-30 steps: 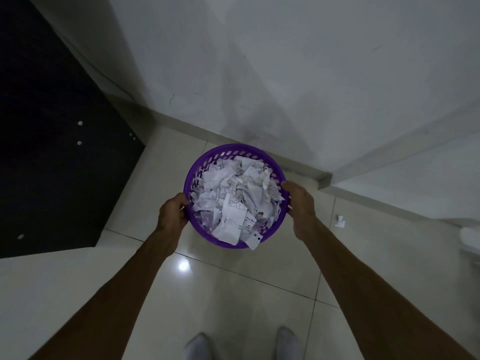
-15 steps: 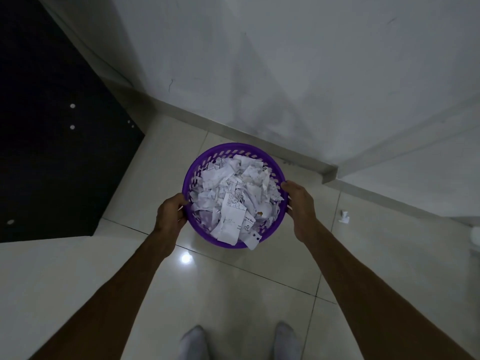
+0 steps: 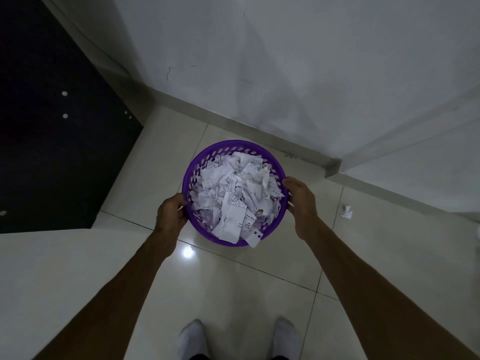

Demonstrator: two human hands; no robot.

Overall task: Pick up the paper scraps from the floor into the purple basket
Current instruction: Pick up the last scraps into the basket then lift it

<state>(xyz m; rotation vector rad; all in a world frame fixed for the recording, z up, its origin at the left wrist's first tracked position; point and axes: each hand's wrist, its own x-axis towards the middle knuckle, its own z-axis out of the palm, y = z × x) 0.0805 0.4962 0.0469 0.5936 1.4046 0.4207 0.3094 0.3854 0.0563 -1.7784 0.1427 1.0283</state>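
Head view is showing the left hand [image 3: 170, 213] and right hand [image 3: 301, 201] gripping opposite sides of the purple basket [image 3: 191, 167], heaped with paper scraps [image 3: 231, 193]. Against a second ago, nothing is shifting but the camera; one crumpled scrap [image 3: 346, 211] is waiting on the floor [image 3: 233, 294]. Printing on the scraps is proving unreadable.
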